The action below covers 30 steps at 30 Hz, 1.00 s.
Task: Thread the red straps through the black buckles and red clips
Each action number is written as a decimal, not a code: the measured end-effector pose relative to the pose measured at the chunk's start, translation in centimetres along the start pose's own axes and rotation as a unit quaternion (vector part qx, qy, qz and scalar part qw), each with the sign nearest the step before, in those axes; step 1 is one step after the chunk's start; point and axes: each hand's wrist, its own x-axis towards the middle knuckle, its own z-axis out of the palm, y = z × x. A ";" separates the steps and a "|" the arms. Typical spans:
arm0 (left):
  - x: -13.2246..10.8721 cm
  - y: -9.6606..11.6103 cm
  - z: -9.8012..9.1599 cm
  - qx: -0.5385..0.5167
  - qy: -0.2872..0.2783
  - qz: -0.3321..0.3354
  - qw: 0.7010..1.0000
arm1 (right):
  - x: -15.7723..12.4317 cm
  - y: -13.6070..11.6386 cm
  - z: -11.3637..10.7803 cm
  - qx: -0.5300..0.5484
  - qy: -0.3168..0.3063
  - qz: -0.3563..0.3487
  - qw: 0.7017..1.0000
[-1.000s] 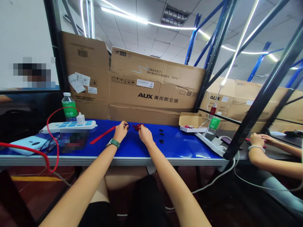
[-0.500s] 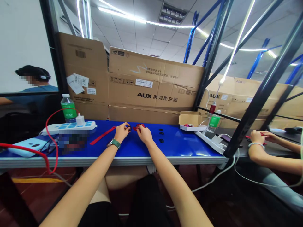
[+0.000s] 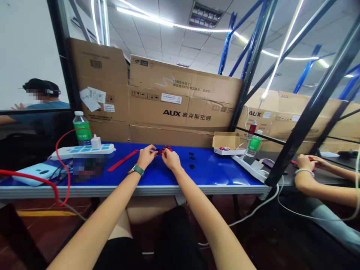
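My left hand, with a watch on its wrist, is closed in a pinch on a small black piece. Close beside it, my right hand grips a bunched red strap. The black piece and the red strap meet between my fingertips; whether they are joined I cannot tell. A flat length of red strap slants across the blue table to the left of my left hand. Several small black pieces lie in a column to the right of my right hand.
An open cardboard box with small items stands at the back right, near a bottle and a power strip. At left are another bottle, a power strip and a light-blue case. Co-workers sit on both sides.
My left hand has moved slightly right, bringing the black piece up against the red strap in my right hand. The co-worker at left has raised a hand.
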 end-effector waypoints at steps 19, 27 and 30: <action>-0.5 2.0 0.1 0.082 -0.095 0.170 0.978 | 2.1 2.5 3.0 0.492 -0.068 0.048 0.867; -0.5 2.1 0.1 0.095 -0.108 0.180 0.973 | 2.9 2.8 3.6 0.588 0.040 0.031 0.807; -0.5 2.2 0.1 0.095 -0.100 0.176 0.975 | 2.6 2.6 3.5 0.641 0.044 0.085 0.761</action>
